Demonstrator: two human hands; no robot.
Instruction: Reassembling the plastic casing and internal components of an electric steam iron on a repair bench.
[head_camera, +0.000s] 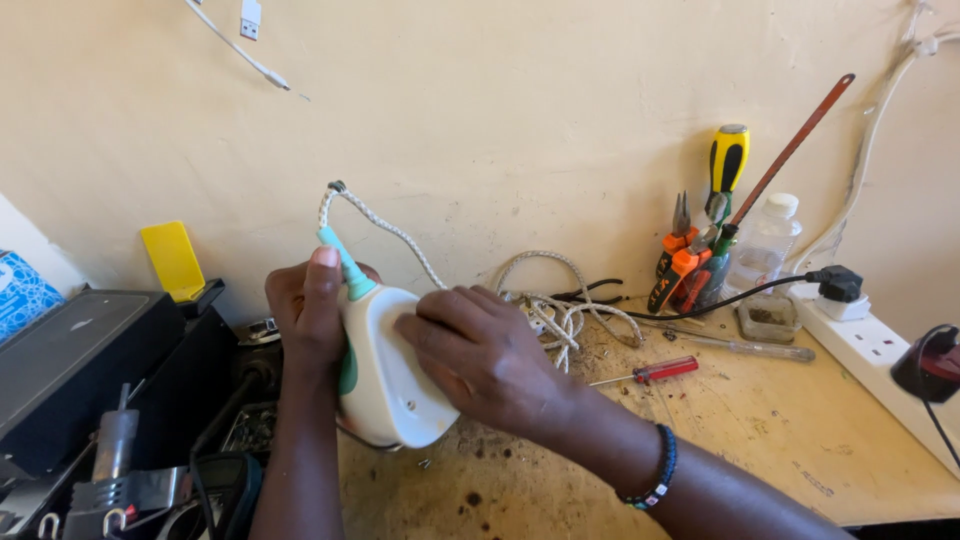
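**Both hands clamping a white iron at the bench's near edge**

The left hand (308, 318) is gripping the white iron (390, 370) from its left side, fingers wrapping the body and thumb lying up along the teal cord sleeve (345, 268). The right hand (480, 350) is pressing flat on the iron's top, fingers curling over it. The iron is sitting left of centre in the frame, close to the front edge of the workbench (760, 430). Its braided cord (555, 300) is looping along the wall, centre frame. A red screwdriver (655, 371) is lying to the right, well apart, with bare bench stretching toward the white power strip (880, 365) at the right edge. A black box (90, 360) is crowding the left.
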